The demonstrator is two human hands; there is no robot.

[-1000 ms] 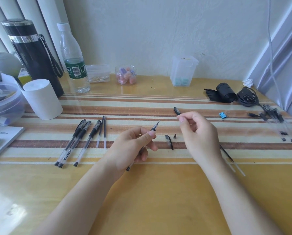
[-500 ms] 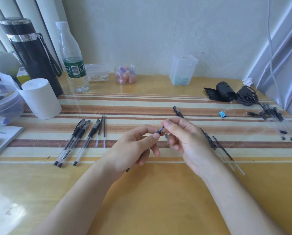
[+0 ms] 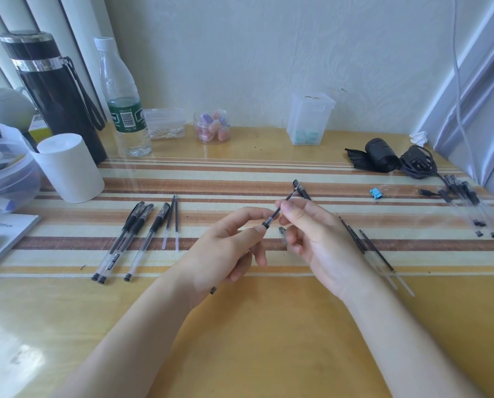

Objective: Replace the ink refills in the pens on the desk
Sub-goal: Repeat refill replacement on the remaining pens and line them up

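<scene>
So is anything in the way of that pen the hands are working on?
Nothing visible: the left hand already holds the pen, and the right hand pinches its tip end. Both are raised above the desk, apart from the loose refills.

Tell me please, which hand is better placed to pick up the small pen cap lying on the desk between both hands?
The right hand, probably. The pen cap lies just beside its curled lower fingers, while the left hand is the one gripping the pen barrel and should keep it steady.
</scene>
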